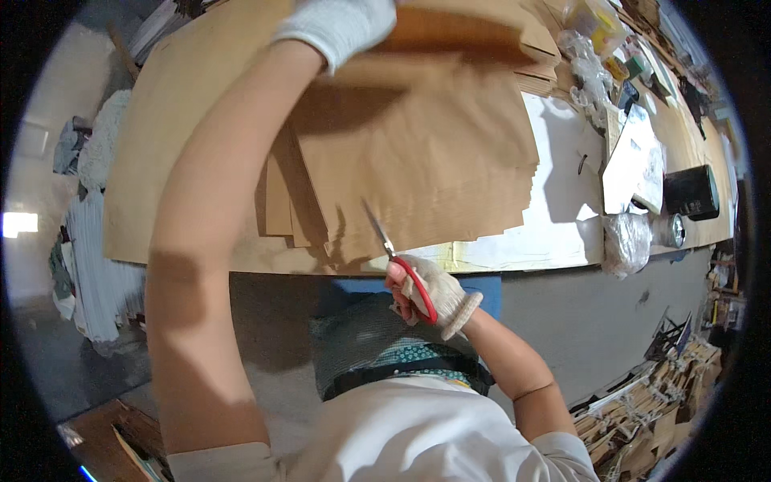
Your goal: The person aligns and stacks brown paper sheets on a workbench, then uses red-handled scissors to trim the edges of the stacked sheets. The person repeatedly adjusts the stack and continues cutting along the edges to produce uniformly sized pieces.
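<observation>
My right hand (430, 293), in a white knit glove, grips red-handled scissors (397, 261) at the near edge of the table. The blades point up and left against the lower edge of a stack of brown paper sheets (418, 161). My left hand (337, 24), also gloved, reaches far across the table and presses on the top of that brown paper stack. My left forearm crosses the paper diagonally and hides part of it.
A wide wooden table (177, 120) carries white sheets (554, 209), clear plastic bags (626, 241), a black box (691, 193) and clutter at the right. Stacked cardboard pieces (642, 410) lie on the floor at lower right. Cloth hangs at the left (88, 265).
</observation>
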Demonstrator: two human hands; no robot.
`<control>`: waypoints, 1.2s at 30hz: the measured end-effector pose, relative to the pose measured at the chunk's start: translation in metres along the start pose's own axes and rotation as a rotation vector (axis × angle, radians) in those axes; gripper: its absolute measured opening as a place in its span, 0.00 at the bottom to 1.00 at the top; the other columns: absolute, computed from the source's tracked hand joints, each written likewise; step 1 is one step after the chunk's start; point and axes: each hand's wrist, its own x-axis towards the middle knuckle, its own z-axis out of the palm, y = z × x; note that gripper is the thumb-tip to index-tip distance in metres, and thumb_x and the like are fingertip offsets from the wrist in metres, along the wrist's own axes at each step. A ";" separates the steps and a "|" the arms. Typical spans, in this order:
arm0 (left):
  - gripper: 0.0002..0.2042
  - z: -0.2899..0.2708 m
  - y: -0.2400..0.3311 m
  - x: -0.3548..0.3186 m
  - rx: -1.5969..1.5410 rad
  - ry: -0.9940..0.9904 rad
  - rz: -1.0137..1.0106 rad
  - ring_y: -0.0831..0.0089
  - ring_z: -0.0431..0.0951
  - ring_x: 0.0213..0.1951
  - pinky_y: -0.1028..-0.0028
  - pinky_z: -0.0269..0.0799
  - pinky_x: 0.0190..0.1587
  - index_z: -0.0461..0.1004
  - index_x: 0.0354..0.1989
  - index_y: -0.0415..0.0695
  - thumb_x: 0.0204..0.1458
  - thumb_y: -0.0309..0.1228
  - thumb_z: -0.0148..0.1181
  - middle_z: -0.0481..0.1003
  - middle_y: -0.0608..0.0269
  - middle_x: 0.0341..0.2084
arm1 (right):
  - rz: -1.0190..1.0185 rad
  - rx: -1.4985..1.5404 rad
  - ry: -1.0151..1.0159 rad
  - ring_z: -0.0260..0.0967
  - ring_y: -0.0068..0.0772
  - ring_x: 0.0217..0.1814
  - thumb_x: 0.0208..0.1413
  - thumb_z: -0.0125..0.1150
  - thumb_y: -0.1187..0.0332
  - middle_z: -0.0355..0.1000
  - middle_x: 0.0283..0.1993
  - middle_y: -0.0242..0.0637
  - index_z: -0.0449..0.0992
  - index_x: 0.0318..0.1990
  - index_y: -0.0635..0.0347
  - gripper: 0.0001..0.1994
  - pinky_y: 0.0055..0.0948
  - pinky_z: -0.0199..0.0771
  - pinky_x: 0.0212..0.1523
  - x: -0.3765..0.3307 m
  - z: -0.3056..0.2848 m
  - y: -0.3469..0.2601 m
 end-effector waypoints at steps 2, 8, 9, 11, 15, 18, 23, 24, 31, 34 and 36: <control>0.06 -0.018 0.004 -0.011 0.394 0.298 -0.102 0.60 0.77 0.32 0.62 0.72 0.32 0.74 0.36 0.46 0.56 0.33 0.56 0.78 0.57 0.33 | -0.065 0.170 0.075 0.66 0.27 0.18 0.60 0.57 0.37 0.64 0.22 0.31 0.68 0.38 0.57 0.28 0.27 0.69 0.19 -0.004 -0.005 0.010; 0.33 0.042 0.125 -0.117 -0.632 0.219 -0.156 0.47 0.64 0.64 0.52 0.59 0.68 0.66 0.63 0.38 0.53 0.46 0.64 0.64 0.45 0.62 | -0.213 0.591 0.408 0.63 0.31 0.17 0.67 0.48 0.43 0.63 0.20 0.30 0.67 0.36 0.51 0.20 0.31 0.64 0.16 -0.001 -0.034 -0.007; 0.35 0.054 0.141 -0.139 -0.578 0.176 -0.172 0.46 0.63 0.65 0.50 0.56 0.69 0.65 0.64 0.38 0.53 0.49 0.63 0.63 0.44 0.64 | -0.251 0.577 0.439 0.64 0.31 0.17 0.67 0.49 0.43 0.64 0.20 0.30 0.67 0.37 0.51 0.20 0.31 0.64 0.16 0.000 -0.036 -0.007; 0.38 0.079 0.159 -0.166 -0.502 0.119 -0.156 0.44 0.60 0.67 0.46 0.52 0.71 0.64 0.65 0.39 0.52 0.54 0.61 0.61 0.42 0.66 | -0.278 0.523 0.484 0.65 0.30 0.16 0.64 0.48 0.37 0.67 0.20 0.30 0.70 0.37 0.51 0.24 0.28 0.65 0.17 0.000 -0.048 -0.001; 0.40 0.111 0.150 -0.164 -0.376 0.143 -0.089 0.45 0.58 0.69 0.46 0.48 0.73 0.63 0.67 0.40 0.51 0.56 0.60 0.60 0.43 0.67 | -0.246 0.423 0.489 0.67 0.29 0.17 0.63 0.49 0.36 0.67 0.20 0.30 0.71 0.38 0.53 0.26 0.28 0.70 0.19 -0.006 -0.063 0.007; 0.42 0.107 0.141 -0.151 -0.419 0.131 -0.085 0.46 0.57 0.70 0.47 0.45 0.73 0.61 0.69 0.40 0.50 0.56 0.61 0.59 0.44 0.68 | -0.121 0.444 0.463 0.71 0.30 0.21 0.61 0.50 0.33 0.70 0.23 0.32 0.72 0.39 0.55 0.30 0.30 0.73 0.21 -0.014 -0.070 0.001; 0.28 0.087 0.137 -0.144 -0.495 0.123 -0.138 0.54 0.68 0.59 0.52 0.59 0.65 0.74 0.54 0.45 0.45 0.46 0.68 0.71 0.55 0.55 | -0.132 0.439 0.102 0.76 0.39 0.28 0.56 0.45 0.25 0.74 0.29 0.39 0.74 0.43 0.63 0.41 0.34 0.79 0.31 -0.037 -0.079 -0.024; 0.24 0.074 0.134 -0.140 -0.520 0.059 -0.166 0.55 0.70 0.56 0.53 0.63 0.60 0.77 0.49 0.47 0.46 0.45 0.68 0.72 0.57 0.52 | -0.114 0.495 0.083 0.77 0.40 0.28 0.55 0.44 0.24 0.74 0.29 0.40 0.74 0.43 0.64 0.43 0.34 0.79 0.32 -0.040 -0.073 -0.030; 0.20 0.070 0.140 -0.117 -0.471 -0.049 -0.249 0.55 0.73 0.48 0.56 0.70 0.52 0.77 0.46 0.48 0.48 0.45 0.68 0.74 0.58 0.45 | -0.010 0.684 0.006 0.73 0.40 0.25 0.50 0.41 0.19 0.71 0.25 0.41 0.74 0.41 0.68 0.49 0.33 0.74 0.27 -0.028 -0.084 -0.040; 0.24 0.072 0.142 -0.110 -0.430 -0.097 -0.324 0.54 0.74 0.47 0.57 0.71 0.51 0.75 0.51 0.50 0.48 0.47 0.68 0.74 0.57 0.45 | 0.011 0.499 0.093 0.72 0.38 0.23 0.54 0.39 0.22 0.71 0.24 0.39 0.74 0.39 0.65 0.45 0.31 0.73 0.24 -0.031 -0.077 -0.044; 0.25 0.072 0.143 -0.109 -0.401 -0.133 -0.352 0.54 0.74 0.47 0.57 0.71 0.51 0.74 0.53 0.51 0.48 0.48 0.68 0.74 0.57 0.45 | -0.032 0.358 0.060 0.74 0.35 0.25 0.58 0.43 0.27 0.72 0.24 0.39 0.74 0.39 0.60 0.38 0.29 0.75 0.24 -0.039 -0.078 -0.028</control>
